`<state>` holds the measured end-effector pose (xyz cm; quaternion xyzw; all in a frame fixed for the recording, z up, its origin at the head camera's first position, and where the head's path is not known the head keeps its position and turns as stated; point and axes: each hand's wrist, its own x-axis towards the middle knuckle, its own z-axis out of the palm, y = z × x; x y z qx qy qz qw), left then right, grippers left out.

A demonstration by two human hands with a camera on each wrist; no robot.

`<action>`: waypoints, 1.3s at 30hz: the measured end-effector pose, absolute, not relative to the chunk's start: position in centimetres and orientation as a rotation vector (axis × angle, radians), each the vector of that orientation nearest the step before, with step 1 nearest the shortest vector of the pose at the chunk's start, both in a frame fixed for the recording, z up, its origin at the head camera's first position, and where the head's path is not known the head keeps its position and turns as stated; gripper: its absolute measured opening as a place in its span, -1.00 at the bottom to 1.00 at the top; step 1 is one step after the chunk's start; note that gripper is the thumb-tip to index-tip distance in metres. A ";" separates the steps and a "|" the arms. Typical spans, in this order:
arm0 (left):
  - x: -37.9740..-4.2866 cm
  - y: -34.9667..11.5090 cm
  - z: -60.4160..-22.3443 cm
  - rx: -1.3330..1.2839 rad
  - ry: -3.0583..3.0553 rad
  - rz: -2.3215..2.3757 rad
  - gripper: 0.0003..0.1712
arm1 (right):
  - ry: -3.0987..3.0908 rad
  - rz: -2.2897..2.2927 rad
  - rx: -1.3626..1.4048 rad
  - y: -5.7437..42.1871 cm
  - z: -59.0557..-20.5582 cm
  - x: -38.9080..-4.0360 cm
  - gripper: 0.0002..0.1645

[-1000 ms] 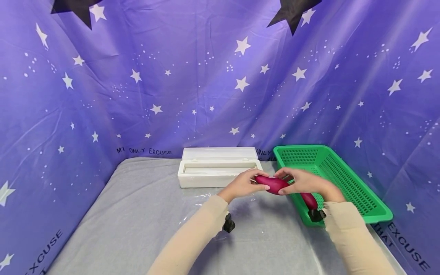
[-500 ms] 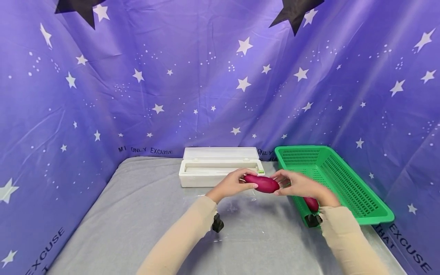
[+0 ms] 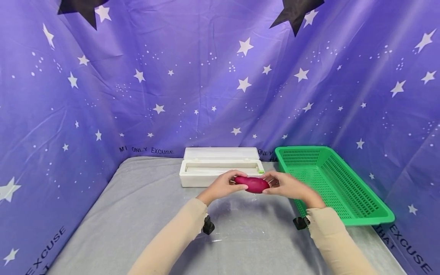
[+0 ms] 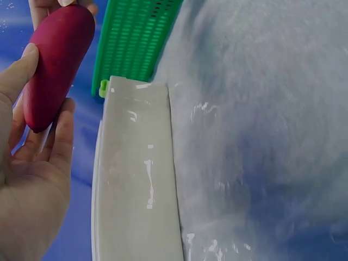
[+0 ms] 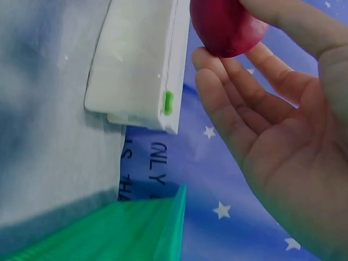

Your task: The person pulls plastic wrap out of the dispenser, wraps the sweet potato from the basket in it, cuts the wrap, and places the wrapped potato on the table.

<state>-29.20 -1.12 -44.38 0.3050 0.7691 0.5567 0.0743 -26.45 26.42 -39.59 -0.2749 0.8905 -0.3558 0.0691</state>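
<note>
A smooth, dark magenta sweet potato (image 3: 253, 185) is held lengthwise in the air between both hands, in front of a white cling film box. My left hand (image 3: 220, 187) grips its left end, thumb in front and fingers behind. At the other end is my right hand (image 3: 288, 186), whose thumb and fingertips pinch the tip. The left wrist view shows the sweet potato (image 4: 60, 60) tapering toward the left palm. In the right wrist view its rounded end (image 5: 225, 27) sits between thumb and fingers. Below the hands, clear film (image 3: 237, 217) lies over the grey tabletop.
The white cling film box (image 3: 197, 180) stands at the back, its lid (image 3: 221, 153) raised and a green slider (image 3: 261, 171) at the right end. A green perforated basket (image 3: 361, 220) stands on the right. Purple star-printed curtains surround the table.
Both hands have carried the sweet potato left, from beside the basket to over the film. Another magenta piece seen earlier in the basket is now hidden behind the right wrist.
</note>
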 end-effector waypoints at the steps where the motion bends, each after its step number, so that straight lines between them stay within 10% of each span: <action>1: -29.1 -1.4 -44.4 0.913 2.311 1.673 -0.57 | 2.679 -1.072 -0.831 26.2 -39.7 -26.5 -0.41; 39: -25.7 -7.9 -47.5 0.891 2.461 1.488 -0.56 | 2.615 -1.088 -1.032 20.3 -44.2 -24.6 -0.51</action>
